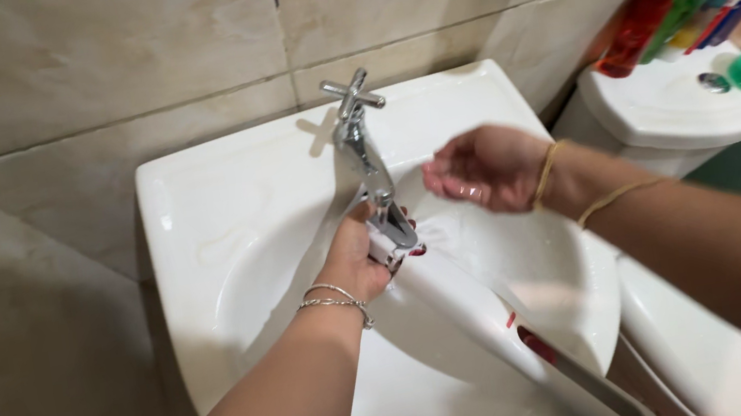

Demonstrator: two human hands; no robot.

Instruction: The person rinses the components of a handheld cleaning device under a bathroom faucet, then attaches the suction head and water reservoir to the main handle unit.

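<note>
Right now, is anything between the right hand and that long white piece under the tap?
Nothing visible. The right hand hovers cupped over the basin, apart from the long white piece, which the left hand holds beneath the tap.

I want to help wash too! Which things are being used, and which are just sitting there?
In use: left hand holding long white part under tap; right hand cupped, wet; sink.
Just sitting: bottles, toilet tank.

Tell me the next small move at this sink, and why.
Probably bring the right hand down onto the long white part: the left hand alone holds its end under the chrome tap, while the right is cupped, wet and empty above the basin.
</note>
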